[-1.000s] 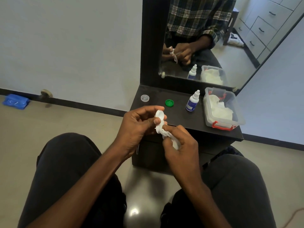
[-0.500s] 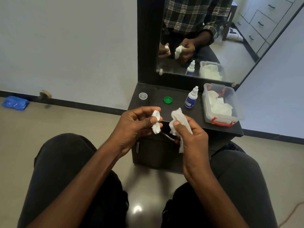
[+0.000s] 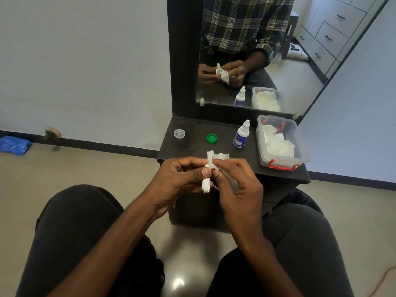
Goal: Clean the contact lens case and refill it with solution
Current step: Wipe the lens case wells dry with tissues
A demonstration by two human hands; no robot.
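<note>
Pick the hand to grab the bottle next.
Right. The bottle stands on the right hand's side; that hand holds only tissue, while the left hand grips the case.

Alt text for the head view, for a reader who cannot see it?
A seated person's left hand holds a white plastic contact lens case while the right hand presses a crumpled white tissue against it, over a dark vanity shelf with a small white dropper bottle.
</note>
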